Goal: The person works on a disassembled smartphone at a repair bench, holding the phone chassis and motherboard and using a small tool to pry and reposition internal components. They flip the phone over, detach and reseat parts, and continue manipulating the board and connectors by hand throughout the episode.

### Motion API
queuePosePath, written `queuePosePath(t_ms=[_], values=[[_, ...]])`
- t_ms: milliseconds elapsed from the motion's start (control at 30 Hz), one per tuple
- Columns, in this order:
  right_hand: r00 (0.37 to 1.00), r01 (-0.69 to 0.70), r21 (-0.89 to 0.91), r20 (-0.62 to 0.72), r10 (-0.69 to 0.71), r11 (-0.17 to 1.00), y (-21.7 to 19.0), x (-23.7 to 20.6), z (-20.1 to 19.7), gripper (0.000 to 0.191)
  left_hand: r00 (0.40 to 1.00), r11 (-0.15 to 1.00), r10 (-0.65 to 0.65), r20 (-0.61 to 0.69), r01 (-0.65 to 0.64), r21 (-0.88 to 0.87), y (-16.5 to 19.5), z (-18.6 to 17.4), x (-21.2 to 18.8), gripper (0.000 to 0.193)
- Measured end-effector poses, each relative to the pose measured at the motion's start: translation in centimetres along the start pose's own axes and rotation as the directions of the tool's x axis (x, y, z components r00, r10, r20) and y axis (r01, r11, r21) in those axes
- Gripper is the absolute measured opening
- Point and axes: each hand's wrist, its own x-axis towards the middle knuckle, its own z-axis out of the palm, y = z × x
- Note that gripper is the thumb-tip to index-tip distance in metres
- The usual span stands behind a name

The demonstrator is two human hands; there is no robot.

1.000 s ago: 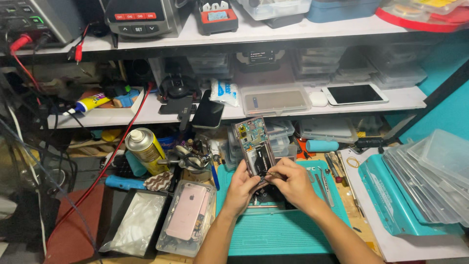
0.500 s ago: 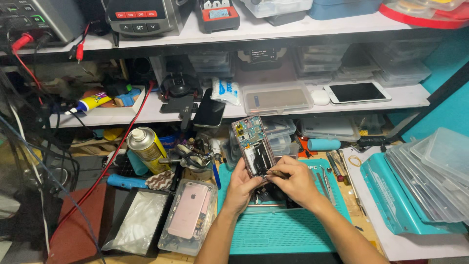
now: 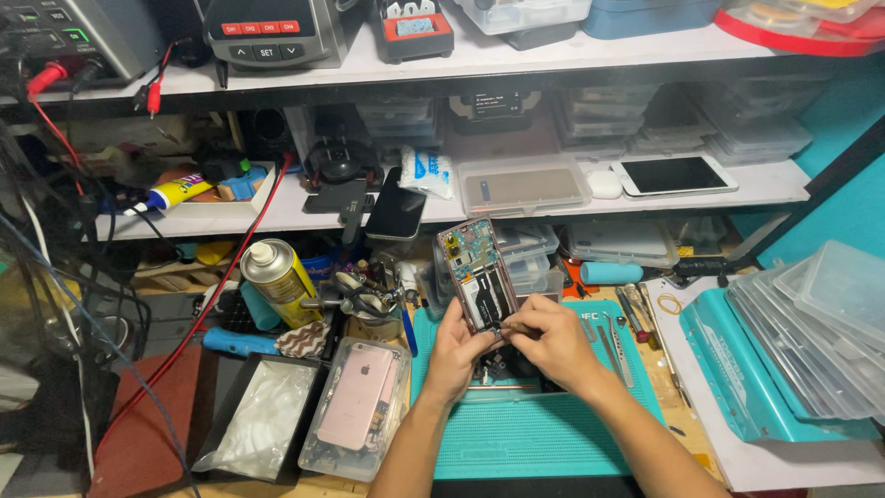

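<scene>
Above the teal mat (image 3: 544, 443) on the bench, the left hand (image 3: 454, 355) holds an opened phone (image 3: 477, 274) upright and tilted, its back cover off so the circuit board and dark inner parts face the camera. The left fingers are closed around the phone's lower edge. The right hand (image 3: 551, 339) sits just beside it, fingers pinched together at the phone's bottom corner; whether they grip a small tool or part cannot be told. To the left of the mat, a pink phone (image 3: 359, 395) lies in a clear tray, next to a black tray with a white cloth (image 3: 261, 420). A yellow spray can (image 3: 279, 279) stands behind them. Metal tweezers (image 3: 616, 346) lie on the mat to the right of the hands.
</scene>
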Motion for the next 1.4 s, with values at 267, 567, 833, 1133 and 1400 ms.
queuePosePath(t_ms=[267, 567, 833, 1133, 1400], values=[[0.925, 0.380, -0.262, 0.138, -0.355, 0.887, -0.6, -0.1, -1.2, 0.031, 0.997, 0.998, 0.029, -0.065, -0.033, -0.049, 0.0, 0.0, 0.2, 0.054], [0.830, 0.552, -0.400, 0.182, -0.527, 0.731, -0.7, -0.4, -0.8, 0.033, 0.998, 1.000, 0.021, -0.066, -0.022, -0.011, 0.3, 0.3, 0.1, 0.053], [0.926, 0.377, -0.162, 0.058, -0.372, 0.912, 0.1, -0.3, -0.4, 0.033, 0.994, 0.992, 0.105, -0.037, -0.102, 0.075, -0.2, -0.4, 0.3, 0.061], [0.977, 0.002, 0.153, -0.212, 0.031, 0.988, 0.4, -0.4, 0.3, 0.025, 0.994, 0.992, 0.113, -0.006, -0.113, 0.056, 0.4, 0.0, 0.0, 0.060], [0.961, -0.215, 0.538, -0.034, 0.276, 0.815, 2.3, -0.1, 0.8, 0.035, 0.997, 0.996, 0.082, -0.009, -0.083, -0.032, 1.6, 0.9, -0.2, 0.064]])
